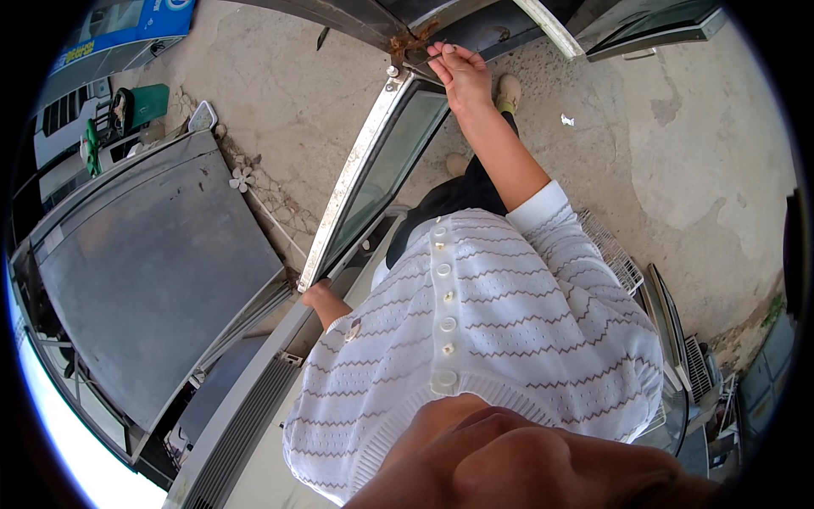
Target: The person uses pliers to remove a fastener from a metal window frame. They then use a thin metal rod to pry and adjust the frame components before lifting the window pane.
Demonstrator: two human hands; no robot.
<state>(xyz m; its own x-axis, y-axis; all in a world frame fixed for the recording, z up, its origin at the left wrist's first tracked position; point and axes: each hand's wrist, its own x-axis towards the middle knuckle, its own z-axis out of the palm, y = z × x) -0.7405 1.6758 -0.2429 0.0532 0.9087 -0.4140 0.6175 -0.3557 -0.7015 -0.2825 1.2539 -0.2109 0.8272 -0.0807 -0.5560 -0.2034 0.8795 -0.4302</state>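
Note:
A glass-paned door (373, 182) with a worn white frame stands on edge in front of me, slanting from near left to far middle. At its far end my right hand (462, 75) is raised, thumb and fingers pinched around a thin, small dark thing too fine to name. Those fingertips are beside a rusty bracket (410, 42) on a dark metal frame. Down at the door's near end, my left hand (322, 299) rests against the white frame's corner. Its fingers are mostly hidden, so their grip does not show.
A large grey metal panel (161, 271) fills the left side, with a small white fan blade (242, 179) beside it. A green bin (150, 103) stands farther back. Another glass door (653, 34) is at the far right. Wire racks (612, 253) lie at my right on the concrete floor.

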